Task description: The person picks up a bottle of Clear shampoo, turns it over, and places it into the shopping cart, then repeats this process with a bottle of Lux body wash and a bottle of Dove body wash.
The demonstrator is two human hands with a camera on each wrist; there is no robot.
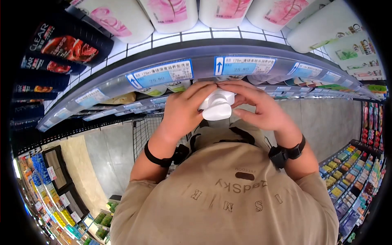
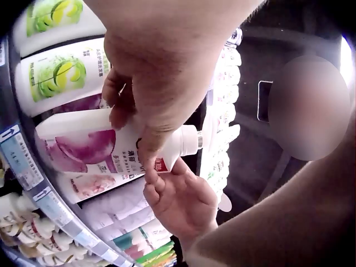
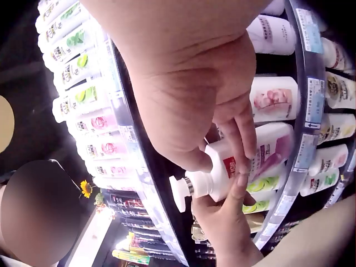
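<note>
A white pump bottle with a pink and purple label is held up in front of a shop shelf, pump end toward me. My left hand grips it from the left and my right hand from the right, fingers curled over its top. In the left wrist view the left hand wraps the bottle near its neck, with the right hand under it. The right wrist view shows the right hand over the bottle, its thumb near the pump, and the left hand below.
The curved shelf edge carries blue price tags, with rows of white bottles above it. Dark Clear shampoo bottles stand at the left. A wire shopping cart stands by the tiled floor, and more stocked shelves run along both sides.
</note>
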